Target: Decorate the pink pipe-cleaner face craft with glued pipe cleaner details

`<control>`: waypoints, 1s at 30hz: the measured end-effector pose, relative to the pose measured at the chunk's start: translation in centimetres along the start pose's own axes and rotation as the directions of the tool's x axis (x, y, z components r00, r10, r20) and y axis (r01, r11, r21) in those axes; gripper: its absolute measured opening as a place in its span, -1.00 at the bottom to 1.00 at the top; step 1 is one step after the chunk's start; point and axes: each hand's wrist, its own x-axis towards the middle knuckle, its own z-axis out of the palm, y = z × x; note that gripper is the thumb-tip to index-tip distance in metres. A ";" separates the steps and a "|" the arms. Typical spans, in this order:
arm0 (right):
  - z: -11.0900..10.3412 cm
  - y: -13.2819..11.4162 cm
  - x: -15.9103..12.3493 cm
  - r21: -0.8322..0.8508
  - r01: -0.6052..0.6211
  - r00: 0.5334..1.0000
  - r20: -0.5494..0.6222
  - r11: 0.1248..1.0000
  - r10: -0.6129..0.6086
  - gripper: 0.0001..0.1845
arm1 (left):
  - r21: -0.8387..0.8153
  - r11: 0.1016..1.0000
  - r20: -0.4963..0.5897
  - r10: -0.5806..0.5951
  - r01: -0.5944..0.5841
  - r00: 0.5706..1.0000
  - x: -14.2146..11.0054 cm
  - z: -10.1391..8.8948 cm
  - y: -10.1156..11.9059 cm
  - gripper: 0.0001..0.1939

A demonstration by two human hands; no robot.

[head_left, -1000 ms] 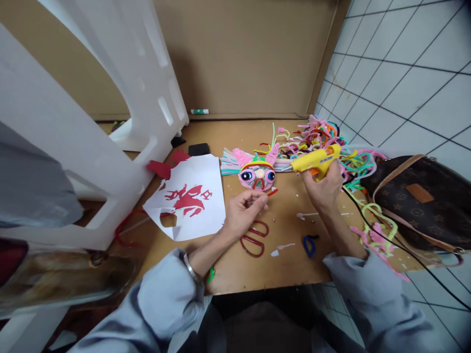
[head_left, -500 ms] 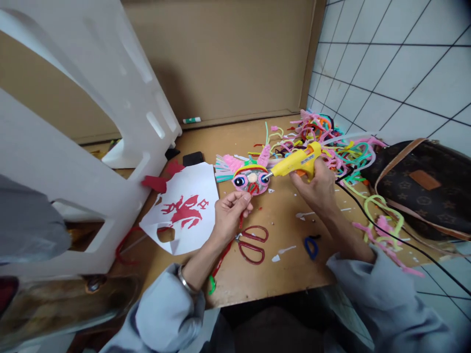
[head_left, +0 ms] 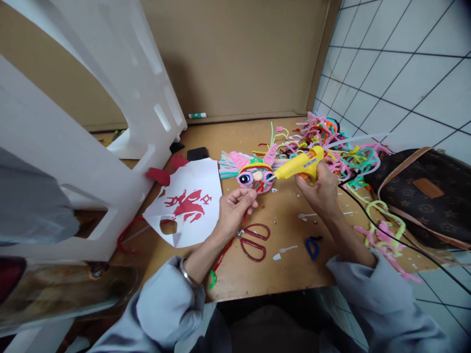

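Note:
My right hand (head_left: 322,189) grips a yellow hot glue gun (head_left: 298,165), its nozzle at the right eye of a small craft animal face (head_left: 257,179). The face has big eyes, a pale round nose, a red mouth and fuzzy pink ears. Just below its mouth, my left hand (head_left: 235,208) is closed in a pinch on a red pipe cleaner (head_left: 225,252); the pinched end is hidden by the fingers. Red-handled scissors (head_left: 253,240) lie close below this hand. To its left rests a white paper sheet (head_left: 206,176) with red shapes on it.
A heap of coloured pipe cleaners (head_left: 353,157) and a brown patterned bag (head_left: 430,191) are at the right. The gun's black cord (head_left: 390,230) crosses there. White plastic furniture (head_left: 147,98) stands left. A black object (head_left: 197,154) and a blue loop (head_left: 312,248) lie on the table.
The whole view has shifted slightly, so things appear a little further right. Both hands keep their holds, and the glue gun's nozzle stays at the face's right eye.

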 end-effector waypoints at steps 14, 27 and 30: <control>-0.1 -0.2 0.0 -0.020 0.064 0.998 -0.004 0.998 -0.064 -0.83 | 0.016 1.000 0.009 0.017 -0.017 1.000 0.0 0.0 -0.2 -0.68; -0.3 0.0 0.1 -0.018 0.037 0.999 -0.023 0.999 -0.037 -0.83 | 0.038 0.999 -0.002 0.018 -0.018 1.000 0.0 -0.1 -0.2 -0.67; -0.4 -0.3 0.1 -0.007 0.037 0.999 -0.010 0.999 -0.037 -0.83 | 0.042 0.999 -0.010 0.016 -0.015 1.000 0.0 0.0 0.0 -0.67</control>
